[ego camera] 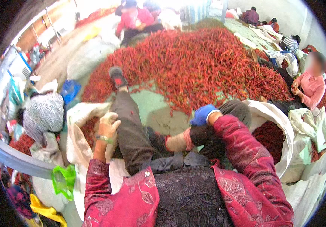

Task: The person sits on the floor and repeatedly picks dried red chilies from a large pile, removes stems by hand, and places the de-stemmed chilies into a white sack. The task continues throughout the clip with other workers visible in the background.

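Note:
My left hand, bare and with a band at the wrist, is raised beside my outstretched leg, over the edge of an open white sack with red chillies in it. Its fingers are curled; whether they hold anything is not clear. My right hand, in a blue glove, is bent over my right knee at the near edge of a large heap of red chillies. Its fingertips are hidden, so its grip does not show. Right of that knee stands another open white sack holding dark red chillies.
A person in pink sits at the right, another person behind the heap, and one in grey bends at the left. A metal rail with a green plastic item runs at the lower left. Several filled sacks stand around.

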The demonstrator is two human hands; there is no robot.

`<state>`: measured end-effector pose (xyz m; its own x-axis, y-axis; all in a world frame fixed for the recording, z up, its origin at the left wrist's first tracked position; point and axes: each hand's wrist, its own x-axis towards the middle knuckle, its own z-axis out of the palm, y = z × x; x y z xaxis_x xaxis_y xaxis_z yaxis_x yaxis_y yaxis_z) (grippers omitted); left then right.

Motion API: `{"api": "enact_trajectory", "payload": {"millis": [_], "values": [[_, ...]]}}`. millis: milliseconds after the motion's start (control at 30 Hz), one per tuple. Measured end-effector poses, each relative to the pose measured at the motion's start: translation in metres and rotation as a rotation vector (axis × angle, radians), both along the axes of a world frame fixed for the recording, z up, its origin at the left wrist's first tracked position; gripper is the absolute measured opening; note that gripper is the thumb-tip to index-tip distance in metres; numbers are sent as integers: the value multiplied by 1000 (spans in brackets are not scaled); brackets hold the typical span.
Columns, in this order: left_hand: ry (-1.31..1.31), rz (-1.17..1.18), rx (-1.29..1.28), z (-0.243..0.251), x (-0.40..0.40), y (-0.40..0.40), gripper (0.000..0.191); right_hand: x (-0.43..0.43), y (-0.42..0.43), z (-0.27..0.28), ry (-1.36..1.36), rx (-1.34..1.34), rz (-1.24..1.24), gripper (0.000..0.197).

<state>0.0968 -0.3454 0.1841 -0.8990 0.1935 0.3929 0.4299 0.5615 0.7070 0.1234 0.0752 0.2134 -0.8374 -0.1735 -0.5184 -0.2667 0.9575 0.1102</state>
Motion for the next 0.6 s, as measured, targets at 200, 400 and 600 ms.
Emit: {"api": "enact_trajectory", "payload": {"millis": [200,400,600], "values": [[11,99,-65,85,6,-6,25,-1,-20,6,74,-37,81,49],[150,-115,-84,123,0,31,21,-2,-10,-2,97,-48,65,47],[-141,-366,-128,152,-20,70,20,4,-30,19,629,-598,-23,35]]}}
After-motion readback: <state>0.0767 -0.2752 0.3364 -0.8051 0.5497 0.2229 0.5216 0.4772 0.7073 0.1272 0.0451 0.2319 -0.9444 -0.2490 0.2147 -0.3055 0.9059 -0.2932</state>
